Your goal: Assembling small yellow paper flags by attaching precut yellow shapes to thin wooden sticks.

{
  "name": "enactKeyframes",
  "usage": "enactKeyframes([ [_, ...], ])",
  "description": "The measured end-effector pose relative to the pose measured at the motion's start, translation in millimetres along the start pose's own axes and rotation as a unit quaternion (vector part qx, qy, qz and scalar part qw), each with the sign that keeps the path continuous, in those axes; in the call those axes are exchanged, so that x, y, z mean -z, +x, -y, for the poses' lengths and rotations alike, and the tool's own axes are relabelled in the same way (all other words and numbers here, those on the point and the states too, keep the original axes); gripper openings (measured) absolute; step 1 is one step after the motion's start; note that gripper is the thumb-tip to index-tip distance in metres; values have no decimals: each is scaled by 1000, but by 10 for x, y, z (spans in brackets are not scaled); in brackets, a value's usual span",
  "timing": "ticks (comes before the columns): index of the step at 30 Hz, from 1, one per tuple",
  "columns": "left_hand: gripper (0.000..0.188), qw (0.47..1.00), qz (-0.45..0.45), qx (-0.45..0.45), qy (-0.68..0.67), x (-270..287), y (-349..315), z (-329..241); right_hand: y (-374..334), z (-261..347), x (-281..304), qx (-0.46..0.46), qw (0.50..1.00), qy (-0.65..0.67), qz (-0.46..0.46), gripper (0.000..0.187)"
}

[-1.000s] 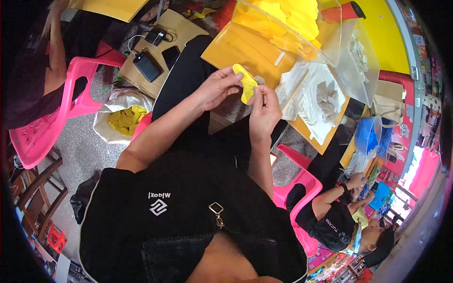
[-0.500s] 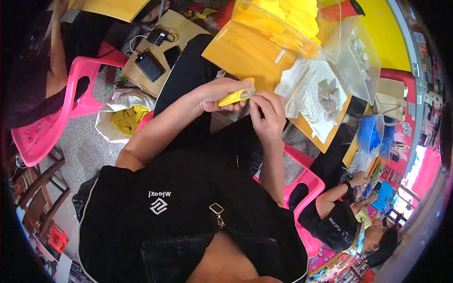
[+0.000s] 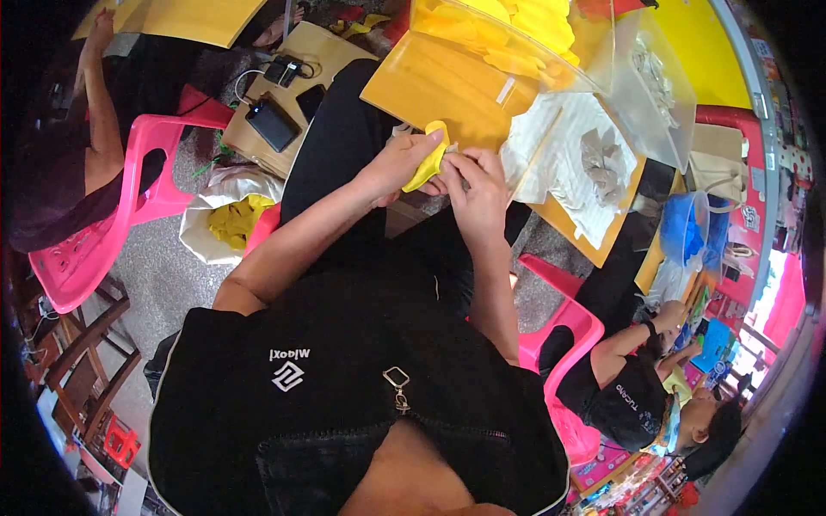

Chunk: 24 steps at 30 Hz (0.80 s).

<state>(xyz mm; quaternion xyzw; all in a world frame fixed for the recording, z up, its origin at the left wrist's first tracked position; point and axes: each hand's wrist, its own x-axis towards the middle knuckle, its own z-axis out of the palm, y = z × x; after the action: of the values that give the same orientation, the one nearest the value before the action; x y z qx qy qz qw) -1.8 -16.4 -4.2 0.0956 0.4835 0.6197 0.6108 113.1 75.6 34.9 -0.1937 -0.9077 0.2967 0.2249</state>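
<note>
My left hand [image 3: 399, 167] is closed round a small folded yellow cloth piece [image 3: 423, 172], thumb on top, holding it up above my lap. Close beside it, my right hand [image 3: 480, 191] pinches at the piece's right side, where a small pale bit shows between the fingers. What exactly the right fingertips grip is too small to make out. Just beyond the hands lies the orange-yellow board [image 3: 434, 86]. White sheet-like material [image 3: 551, 163] is spread to the right, with a crumpled grey bit [image 3: 600, 162] on top.
Behind the board stands a clear bin [image 3: 594, 73] of yellow cloth pieces [image 3: 525, 26]. A white sack [image 3: 196, 225] with yellow pieces sits at left, near a power bank [image 3: 273, 125] on cardboard. Pink chairs [image 3: 138, 163] and co-workers are on both sides.
The yellow piece has turned in my left hand and now stands more upright. My right hand has shifted slightly left against it. The whole view has moved a little.
</note>
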Motion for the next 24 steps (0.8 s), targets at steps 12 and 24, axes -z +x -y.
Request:
enactKeyframes([
  [12,30,982,-72,-176,6,-53,61,146,-76,-57,-184,-297,861,411,-47,11],
  [24,24,974,-98,-197,49,78,130,314,-112,-240,-299,-307,872,373,73,17],
])
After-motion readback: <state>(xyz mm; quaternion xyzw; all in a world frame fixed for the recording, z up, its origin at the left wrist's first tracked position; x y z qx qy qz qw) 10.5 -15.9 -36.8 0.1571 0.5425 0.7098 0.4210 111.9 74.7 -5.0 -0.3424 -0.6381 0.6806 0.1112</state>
